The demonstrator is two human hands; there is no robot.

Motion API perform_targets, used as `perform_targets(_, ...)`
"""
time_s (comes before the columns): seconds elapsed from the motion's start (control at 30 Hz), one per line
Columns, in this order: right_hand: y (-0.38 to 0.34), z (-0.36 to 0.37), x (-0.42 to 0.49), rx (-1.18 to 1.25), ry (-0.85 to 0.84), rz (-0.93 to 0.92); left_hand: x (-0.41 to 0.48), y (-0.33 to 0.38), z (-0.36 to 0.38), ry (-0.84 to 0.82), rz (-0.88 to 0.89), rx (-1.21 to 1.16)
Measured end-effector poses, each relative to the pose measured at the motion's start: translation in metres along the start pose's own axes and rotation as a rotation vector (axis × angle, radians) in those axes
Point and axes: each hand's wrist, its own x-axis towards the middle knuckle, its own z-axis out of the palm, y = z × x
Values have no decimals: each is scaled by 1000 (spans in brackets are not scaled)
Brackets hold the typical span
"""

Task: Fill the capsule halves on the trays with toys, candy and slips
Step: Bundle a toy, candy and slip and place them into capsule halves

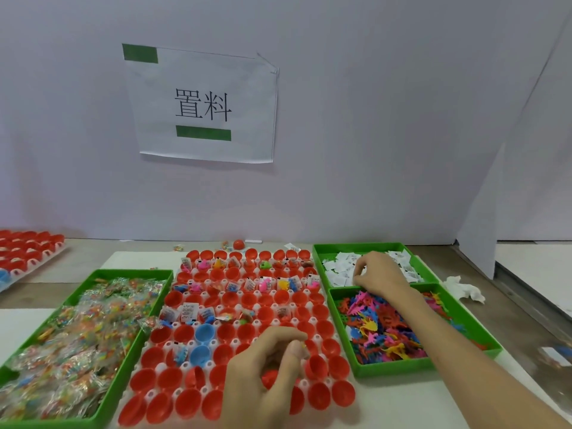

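Note:
A white tray of red capsule halves, with two blue ones, lies in the middle. Several far rows hold toys and slips; the near rows look empty. My left hand hovers over the near rows with curled fingers, a red thing under the palm and a small item pinched at the thumb tip. My right hand reaches into the far green bin of white slips, fingers curled on the slips. A green bin of coloured plastic toys sits under that forearm. A green bin of wrapped candy lies on the left.
Another tray of red capsule halves sits at the far left. A loose red capsule and scraps lie by the white wall. A crumpled tissue lies right of the bins, near the table's edge.

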Motion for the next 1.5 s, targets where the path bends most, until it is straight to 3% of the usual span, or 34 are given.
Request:
perform_targets(0.3,1,-1,1,-59,21,-16,-1,-2,-3,-24,-77,15)
perform_targets(0.47,0,8,-5,23,149,-34,1,-1,-4,1,-141,-44)
perform_targets(0.67,-24,-20,-39,348,439,-112,4,1,-8,21,-205,-101)
perform_targets(0.73,-40,-33,-69,582,381,-166,5,-1,-9,23,-237,-130)
perform_targets(0.83,-63,-44,-125,940,141,-244,7,-2,-11,25,-303,-212)
perform_targets(0.93,-79,-37,-163,1130,-38,-273,8,-3,-11,42,-371,-331)
perform_targets(1.23,-83,-9,-176,1044,-8,-246,5,1,-8,-84,-303,-346)
perform_targets(1.5,-84,-6,-177,1043,11,-322,2,2,-4,-62,-335,-393)
